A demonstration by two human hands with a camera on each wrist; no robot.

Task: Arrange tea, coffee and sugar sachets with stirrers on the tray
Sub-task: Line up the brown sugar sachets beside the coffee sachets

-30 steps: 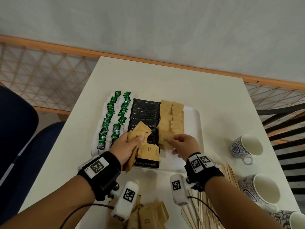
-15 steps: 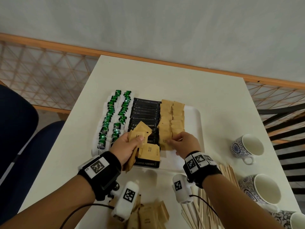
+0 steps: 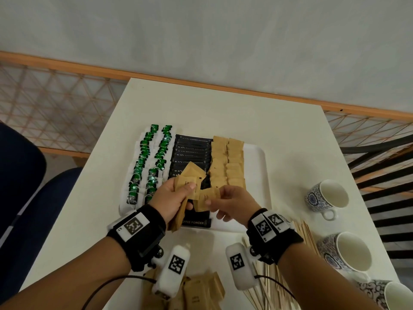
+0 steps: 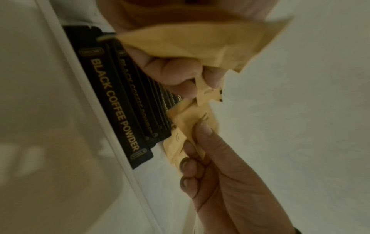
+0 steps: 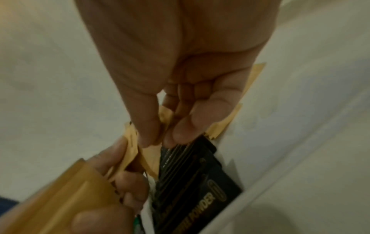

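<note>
Several brown sugar sachets (image 3: 190,186) sat fanned in your left hand (image 3: 172,200), thumb clamped over them. Your right hand (image 3: 232,202) pinched one sachet (image 3: 209,198) between thumb and fingers (image 5: 186,126) above the tray's (image 3: 257,175) near edge. Three cups (image 3: 328,195) stood right on the desk (image 3: 223,113).

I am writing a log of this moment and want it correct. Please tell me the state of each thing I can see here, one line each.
Left hand: grips a bunch of brown sachets.
Right hand: pinches one brown sachet.
Tray: holds rows, bare at its right side.
Tea bags: two rows, laid flat.
Coffee sachets: one overlapping row.
Brown sachet rows: two rows.
Stirrers: loose on the table.
Cups: empty.
</note>
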